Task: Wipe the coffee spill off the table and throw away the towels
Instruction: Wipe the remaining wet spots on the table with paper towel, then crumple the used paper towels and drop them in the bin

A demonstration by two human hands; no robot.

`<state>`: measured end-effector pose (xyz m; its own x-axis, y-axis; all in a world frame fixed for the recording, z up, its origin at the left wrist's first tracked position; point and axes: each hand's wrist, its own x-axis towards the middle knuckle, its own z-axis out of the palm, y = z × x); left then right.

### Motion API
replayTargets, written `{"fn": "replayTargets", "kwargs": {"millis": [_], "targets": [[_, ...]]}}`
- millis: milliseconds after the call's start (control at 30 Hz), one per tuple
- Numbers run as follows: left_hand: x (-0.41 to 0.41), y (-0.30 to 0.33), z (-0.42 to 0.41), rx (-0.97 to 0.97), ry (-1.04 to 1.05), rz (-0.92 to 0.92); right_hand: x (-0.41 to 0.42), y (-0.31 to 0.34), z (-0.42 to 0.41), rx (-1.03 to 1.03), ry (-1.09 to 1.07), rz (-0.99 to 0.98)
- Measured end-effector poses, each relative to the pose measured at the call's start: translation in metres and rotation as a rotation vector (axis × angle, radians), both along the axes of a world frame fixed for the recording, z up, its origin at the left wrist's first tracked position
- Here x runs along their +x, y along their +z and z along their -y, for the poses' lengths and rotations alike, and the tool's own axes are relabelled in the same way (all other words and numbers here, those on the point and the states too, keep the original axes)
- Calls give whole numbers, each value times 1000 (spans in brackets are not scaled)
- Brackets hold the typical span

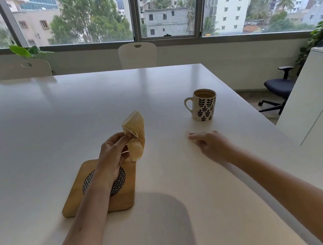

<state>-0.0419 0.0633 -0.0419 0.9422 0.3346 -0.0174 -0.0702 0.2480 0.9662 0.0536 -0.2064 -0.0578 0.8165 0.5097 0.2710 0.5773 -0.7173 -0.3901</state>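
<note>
My left hand [113,152] is raised above the white table [54,119] and pinches a crumpled, coffee-stained paper towel [135,134] that stands up from my fingers. My right hand [210,144] rests low over the table to the right, fingers loosely curled and pointing left; nothing shows in it. A cream mug [203,105] with dark leaf prints stands upright just beyond my right hand, with coffee inside. I see no spill on the table surface around the hands.
A wooden trivet [125,196] with a woven round insert lies under my left wrist. Two white chairs [138,55] stand at the far table edge. A white cabinet [319,90] and a dark office chair [278,87] are to the right. No bin is in view.
</note>
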Motion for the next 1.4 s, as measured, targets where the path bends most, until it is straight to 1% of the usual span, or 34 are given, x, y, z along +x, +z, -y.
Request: {"fn": "replayTargets", "kwargs": {"millis": [67, 133, 200, 233, 333, 433, 500, 567, 600, 633, 667, 767, 800, 833, 900, 967, 1100, 1133, 1267, 1333, 1400], "targets": [[0, 0, 0, 3, 0, -2, 8, 0, 41, -89, -205, 48], [0, -1, 0, 5, 7, -4, 12, 1, 75, -181, -371, 48], [0, -2, -1, 9, 16, -8, 9, 3, 94, -245, -480, 7], [0, -2, -1, 12, 20, -11, 4, 5, 96, -269, -495, -7], [-1, -1, 0, 23, 24, -16, -31, 8, 76, -233, -397, 3], [-3, 0, 1, 27, 29, -17, -88, 5, 32, -125, -171, 14], [-5, 1, 2, 27, 30, -16, -123, 8, 6, -71, -9, -56], [-8, 4, 4, 21, 27, -17, -143, 17, -6, -50, 48, -204], [-9, 5, 5, 13, 25, -20, -146, 21, -7, 10, 28, -300], [-11, 6, 5, -1, 24, -25, -149, 26, -6, 134, -8, -410], [-12, 7, 6, -10, 18, -30, -151, 31, -5, 319, -54, -536], [-16, 12, 13, -21, -41, -24, -147, 45, -2, 1026, -195, -891], [-18, 13, 16, -12, -63, -10, -145, 49, -2, 1229, -218, -999], [-20, 16, 20, -8, -86, 14, -143, 53, -2, 1390, -228, -1096], [-25, 23, 32, 46, -114, 86, -143, 59, -5, 1596, -223, -1224], [-29, 31, 46, 159, -88, 170, -145, 61, -12, 1712, -217, -1271], [-36, 45, 76, 372, -25, 388, -153, 64, -26, 1759, -196, -1234], [-39, 47, 81, 449, -20, 448, -155, 66, -28, 1758, -180, -1214], [-46, 48, 90, 863, -15, 716, -159, 74, -27, 1714, -68, -1117], [-49, 47, 91, 976, -48, 793, -160, 76, -24, 1702, -20, -1081], [-52, 46, 90, 1071, -77, 798, -159, 76, -18, 1731, 12, -1120]]}}
